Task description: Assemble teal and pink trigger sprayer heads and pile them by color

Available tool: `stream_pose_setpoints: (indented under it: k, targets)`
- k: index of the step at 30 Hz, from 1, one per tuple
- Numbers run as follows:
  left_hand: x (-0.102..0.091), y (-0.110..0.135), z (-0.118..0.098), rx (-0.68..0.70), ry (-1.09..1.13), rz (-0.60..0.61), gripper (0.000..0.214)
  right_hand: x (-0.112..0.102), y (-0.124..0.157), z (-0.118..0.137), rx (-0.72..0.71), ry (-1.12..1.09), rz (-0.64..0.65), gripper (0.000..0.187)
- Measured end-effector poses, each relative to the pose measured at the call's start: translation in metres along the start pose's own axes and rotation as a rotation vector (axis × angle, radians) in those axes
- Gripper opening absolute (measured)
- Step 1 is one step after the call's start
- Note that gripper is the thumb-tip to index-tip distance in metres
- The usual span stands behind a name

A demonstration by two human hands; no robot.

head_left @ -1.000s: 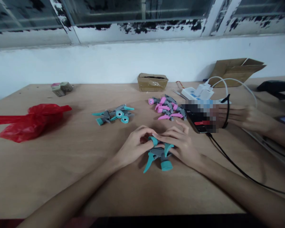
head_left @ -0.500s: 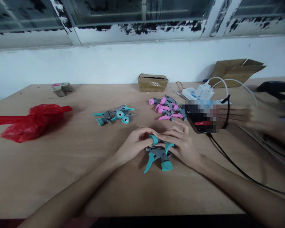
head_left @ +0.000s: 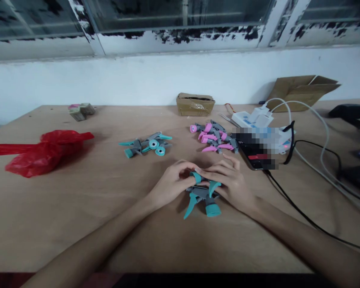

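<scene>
Sprayers everywhere
My left hand (head_left: 172, 183) and right hand (head_left: 231, 183) pinch a teal sprayer (head_left: 201, 197); teal pile (head_left: 147, 145), pink pile (head_left: 214, 138) (phone (head_left: 254, 158) too) behind.

Wooden counter (head_left: 63, 224) bearing a red bag (head_left: 42, 154) by the left edge, teal sprayer (head_left: 201, 196) mid-counter, carton (head_left: 195, 105) at the far edge.

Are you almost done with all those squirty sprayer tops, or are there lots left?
Maybe halfway, at a guess. A small teal pile lies further back on the table and looks put together. The left hand and right hand hold a teal spray trigger, with the fingers at its top cap. The pink pile behind the hands lies untouched, so that part seems left.
</scene>
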State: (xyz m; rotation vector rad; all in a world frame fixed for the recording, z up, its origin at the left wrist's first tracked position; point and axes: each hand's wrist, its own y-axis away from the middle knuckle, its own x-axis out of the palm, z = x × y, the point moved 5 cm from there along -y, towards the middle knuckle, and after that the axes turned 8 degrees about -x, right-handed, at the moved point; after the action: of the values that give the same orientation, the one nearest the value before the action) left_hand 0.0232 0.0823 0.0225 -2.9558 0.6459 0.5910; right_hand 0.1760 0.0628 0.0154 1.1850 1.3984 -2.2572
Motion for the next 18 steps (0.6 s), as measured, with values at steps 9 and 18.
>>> stream_pose_setpoints:
  k: [9,18]
  targets:
    - [0.0012,0.0032,-0.0015,0.043,-0.099,-0.052,0.016,0.0018,0.0008,0.0004,-0.022,0.019,-0.007,0.040]
    - [-0.0001,0.0024,-0.0009,0.040,-0.108,-0.078,0.019,0.0001,0.0006,0.0030,-0.026,0.010,-0.001,0.046]
